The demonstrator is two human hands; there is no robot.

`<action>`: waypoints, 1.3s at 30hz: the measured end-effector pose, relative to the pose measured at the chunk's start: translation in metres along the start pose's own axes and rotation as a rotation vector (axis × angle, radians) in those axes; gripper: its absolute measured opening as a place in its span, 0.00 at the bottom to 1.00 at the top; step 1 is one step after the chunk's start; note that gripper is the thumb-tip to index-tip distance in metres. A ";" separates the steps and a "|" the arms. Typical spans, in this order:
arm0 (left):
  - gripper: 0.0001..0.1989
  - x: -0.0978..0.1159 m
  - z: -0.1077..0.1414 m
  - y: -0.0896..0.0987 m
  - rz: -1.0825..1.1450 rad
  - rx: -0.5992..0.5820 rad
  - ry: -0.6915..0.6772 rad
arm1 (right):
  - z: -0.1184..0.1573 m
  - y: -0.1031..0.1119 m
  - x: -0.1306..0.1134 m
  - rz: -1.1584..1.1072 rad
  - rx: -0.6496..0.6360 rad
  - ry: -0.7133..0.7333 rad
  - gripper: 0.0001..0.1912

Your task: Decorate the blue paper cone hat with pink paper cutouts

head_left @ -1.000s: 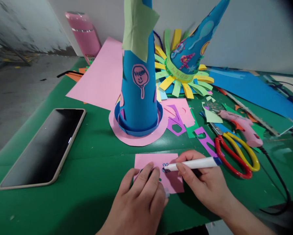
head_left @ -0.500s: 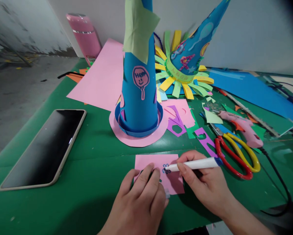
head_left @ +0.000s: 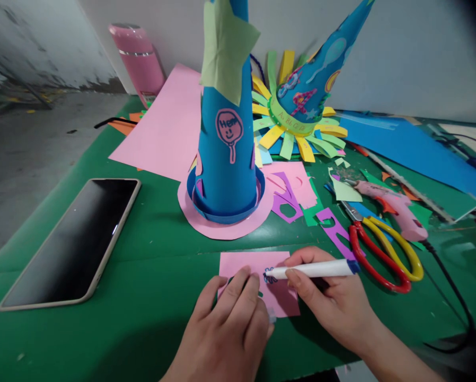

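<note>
A right hand (head_left: 329,297) grips a white marker (head_left: 315,269), its tip at a small flower-like drawing on a pink paper square (head_left: 281,297), while the left hand (head_left: 232,323) presses the sheet, fingers slightly spread, on a green surface (head_left: 150,329) before a tall blue paper cone (head_left: 228,180).

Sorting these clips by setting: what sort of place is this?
Probably a craft table in a plain, worn room: glue gun and scissors among paper scraps, a decorated cone hat, and the right hand holding a marker to pink paper.
</note>
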State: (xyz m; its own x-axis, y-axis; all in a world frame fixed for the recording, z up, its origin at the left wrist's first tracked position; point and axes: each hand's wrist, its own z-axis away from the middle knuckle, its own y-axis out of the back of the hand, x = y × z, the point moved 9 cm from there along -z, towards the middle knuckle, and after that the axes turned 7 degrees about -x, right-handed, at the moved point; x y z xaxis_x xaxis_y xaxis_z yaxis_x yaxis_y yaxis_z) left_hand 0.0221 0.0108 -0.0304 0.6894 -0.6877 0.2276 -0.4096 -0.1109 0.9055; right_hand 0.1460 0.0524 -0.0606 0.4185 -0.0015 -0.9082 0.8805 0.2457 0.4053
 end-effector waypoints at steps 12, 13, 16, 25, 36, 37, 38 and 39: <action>0.09 0.001 -0.002 0.002 -0.008 0.015 -0.015 | 0.001 0.001 -0.002 0.000 0.000 0.022 0.03; 0.09 0.001 -0.001 0.002 -0.008 0.017 -0.015 | 0.001 0.002 -0.003 0.002 0.004 0.019 0.03; 0.09 0.001 0.000 0.002 -0.005 0.015 -0.015 | 0.001 0.001 -0.003 0.012 -0.003 0.006 0.03; 0.09 0.002 0.001 0.000 -0.022 0.020 -0.027 | 0.002 0.003 -0.001 0.001 0.017 0.022 0.02; 0.09 0.002 0.000 -0.002 -0.021 -0.030 -0.032 | 0.001 0.003 0.000 -0.029 0.027 0.012 0.02; 0.09 0.002 0.001 -0.002 -0.026 -0.026 -0.038 | 0.001 0.004 0.001 -0.041 0.036 0.013 0.02; 0.09 0.003 0.001 -0.002 -0.031 -0.023 -0.044 | 0.002 0.007 0.001 -0.056 0.058 0.015 0.02; 0.10 0.003 0.001 -0.002 -0.038 -0.019 -0.047 | 0.002 0.010 0.001 -0.077 0.094 0.015 0.03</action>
State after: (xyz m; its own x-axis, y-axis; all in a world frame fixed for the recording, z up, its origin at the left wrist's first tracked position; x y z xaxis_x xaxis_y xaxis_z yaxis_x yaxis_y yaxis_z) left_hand 0.0242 0.0084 -0.0317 0.6753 -0.7162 0.1765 -0.3719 -0.1240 0.9199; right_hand 0.1562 0.0531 -0.0574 0.3457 -0.0023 -0.9383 0.9274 0.1533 0.3413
